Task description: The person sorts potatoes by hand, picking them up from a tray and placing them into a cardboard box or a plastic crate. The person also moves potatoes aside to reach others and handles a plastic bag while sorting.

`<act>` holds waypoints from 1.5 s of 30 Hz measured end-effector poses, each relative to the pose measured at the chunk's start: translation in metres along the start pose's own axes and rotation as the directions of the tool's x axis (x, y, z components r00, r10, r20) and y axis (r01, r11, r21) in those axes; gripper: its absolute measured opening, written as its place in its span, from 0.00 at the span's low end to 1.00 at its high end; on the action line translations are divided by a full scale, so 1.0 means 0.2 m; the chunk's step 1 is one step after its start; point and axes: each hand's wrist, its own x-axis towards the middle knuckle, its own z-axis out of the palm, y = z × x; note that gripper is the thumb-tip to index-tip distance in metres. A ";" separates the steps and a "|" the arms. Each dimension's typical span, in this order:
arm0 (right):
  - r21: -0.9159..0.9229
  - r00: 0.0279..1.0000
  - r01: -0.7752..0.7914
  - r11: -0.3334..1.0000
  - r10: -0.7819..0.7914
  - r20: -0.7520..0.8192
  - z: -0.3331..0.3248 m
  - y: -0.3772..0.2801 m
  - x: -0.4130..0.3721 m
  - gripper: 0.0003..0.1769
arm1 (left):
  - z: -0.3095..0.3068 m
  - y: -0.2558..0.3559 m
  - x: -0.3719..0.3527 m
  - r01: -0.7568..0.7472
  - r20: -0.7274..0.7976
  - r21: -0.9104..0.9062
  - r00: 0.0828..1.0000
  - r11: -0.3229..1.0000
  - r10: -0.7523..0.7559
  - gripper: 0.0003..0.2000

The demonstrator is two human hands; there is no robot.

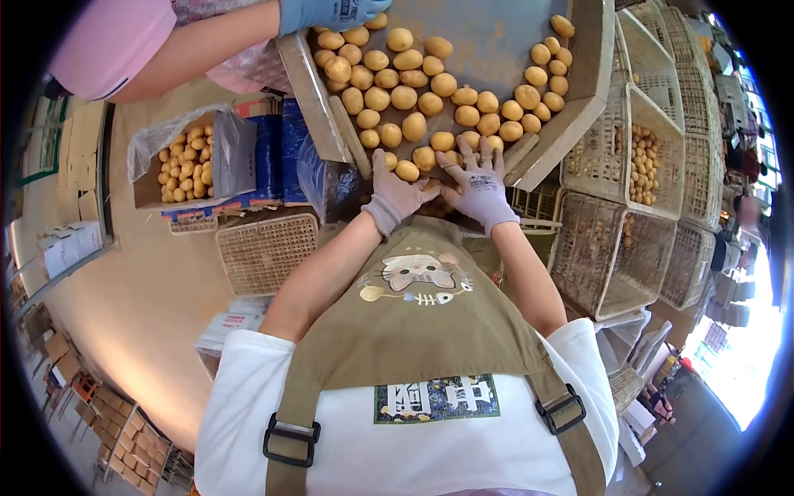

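Note:
Small yellow potatoes (404,97) lie in one layer on a grey sorting tray (488,41) with wooden side boards that narrow toward me. My left hand (399,195), in a pale lilac glove, rests at the tray's narrow mouth beside the nearest potatoes, its thumb pointing right. My right hand (480,188), gloved alike, lies at the right of the mouth with fingers spread against the front potatoes. Both hands look open, and the two thumbs come close together. What lies beneath the mouth is mostly hidden by my hands and apron (430,331).
Another person's blue-gloved hand (331,12) reaches over the tray's far left corner. A plastic-lined box of potatoes (186,169) stands at left, near an upturned crate (266,255). Stacked plastic crates (608,248), some holding potatoes, line the right side.

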 end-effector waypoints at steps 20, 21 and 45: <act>0.205 0.772 0.144 0.968 0.020 -0.635 -0.19 -0.03 0.32 0.16 | -0.04 -0.01 0.02 -0.020 0.022 0.129 1.000 0.992 0.017 0.39; 0.294 0.871 0.096 0.951 0.062 -0.487 -0.25 -0.05 0.39 0.16 | -0.04 -0.01 0.03 -0.017 0.010 0.108 1.000 0.994 0.016 0.40; 0.208 0.640 -0.075 0.975 0.207 -0.740 -0.32 0.36 -0.04 0.16 | -0.03 0.03 0.03 0.001 -0.017 0.156 1.000 0.988 0.002 0.40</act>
